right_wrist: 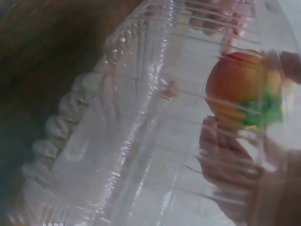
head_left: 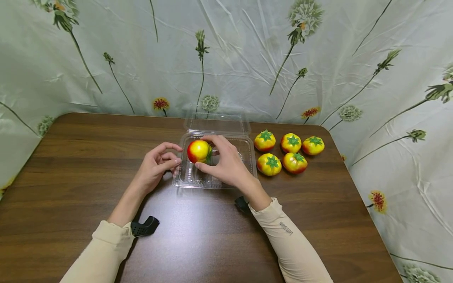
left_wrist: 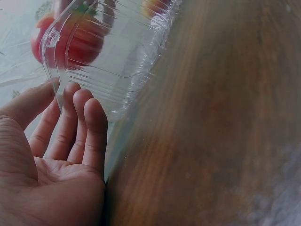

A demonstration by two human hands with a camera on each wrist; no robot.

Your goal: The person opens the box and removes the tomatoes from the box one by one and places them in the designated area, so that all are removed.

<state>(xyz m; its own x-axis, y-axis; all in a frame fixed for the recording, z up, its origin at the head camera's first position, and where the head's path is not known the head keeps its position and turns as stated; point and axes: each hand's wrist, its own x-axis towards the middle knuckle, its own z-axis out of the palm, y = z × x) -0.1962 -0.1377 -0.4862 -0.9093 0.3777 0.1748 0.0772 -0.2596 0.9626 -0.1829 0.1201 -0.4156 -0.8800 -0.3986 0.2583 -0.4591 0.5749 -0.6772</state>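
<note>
A clear plastic clamshell container (head_left: 226, 182) lies on the brown table with its lid (head_left: 217, 122) folded back. Over its tray, my right hand (head_left: 226, 161) grips a red-and-yellow persimmon (head_left: 199, 151) between thumb and fingers, its green leafy cap turned toward the palm. Through the clear wall in the right wrist view, the persimmon (right_wrist: 235, 84) shows in the fingers. At the tray's left side, my left hand (head_left: 155, 165) pinches the rim. In the left wrist view the thumb of this hand (left_wrist: 61, 146) meets that rim, with the fingers bent beside the wall.
Right of the container sit several more persimmons, among them a front-left one (head_left: 269, 164) and a far-right one (head_left: 313, 146). A flower-printed cloth (head_left: 240, 67) hangs behind the table (head_left: 88, 157). Each wrist wears a black device, such as the left one (head_left: 145, 226).
</note>
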